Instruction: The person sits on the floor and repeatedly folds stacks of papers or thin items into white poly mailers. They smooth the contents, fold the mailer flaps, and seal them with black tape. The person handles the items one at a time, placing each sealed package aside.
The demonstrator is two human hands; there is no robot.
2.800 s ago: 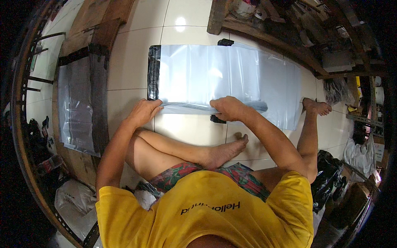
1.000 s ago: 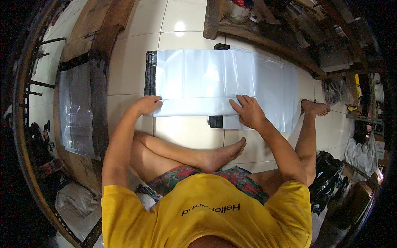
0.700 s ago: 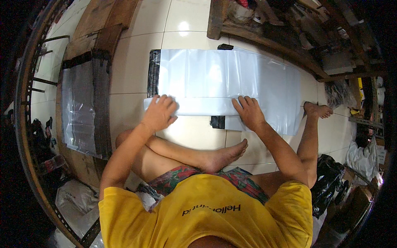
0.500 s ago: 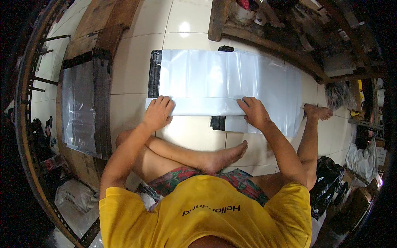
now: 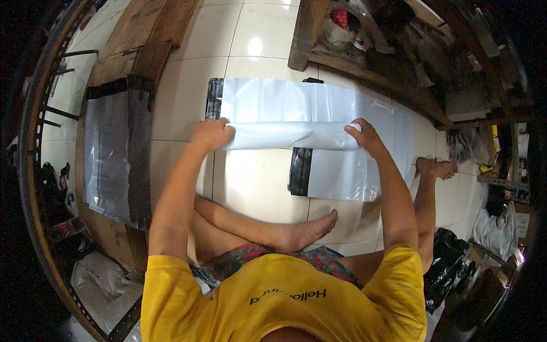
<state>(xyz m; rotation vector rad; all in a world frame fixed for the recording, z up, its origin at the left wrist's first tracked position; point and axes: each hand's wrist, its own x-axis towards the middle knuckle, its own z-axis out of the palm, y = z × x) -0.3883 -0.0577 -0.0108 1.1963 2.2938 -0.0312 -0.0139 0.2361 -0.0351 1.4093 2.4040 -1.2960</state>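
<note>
A white plastic sheet (image 5: 285, 102) with a black strip at its left end lies on the tiled floor in front of me. Its near edge is folded over into a loose, rounded roll, creased near the middle. My left hand (image 5: 213, 135) is closed round the left end of this roll. At the other end, my right hand (image 5: 364, 137) grips the roll, thumb on top and fingers partly hidden. Under it lies a second white plastic sheet (image 5: 342, 174), also black at its left end, reaching toward me and to the right.
To the left, a stack of plastic sheets with black edges (image 5: 108, 154) rests on brown cardboard (image 5: 117, 239). A wooden bench (image 5: 364, 71) stands at the far right. My bare feet and legs flank the sheets. Black and white plastic bags (image 5: 447, 256) lie at the right.
Both hands have moved away from me, rolling the near edge further over the sheet. The left fingers have curled round it, and more of the lower sheet shows.
</note>
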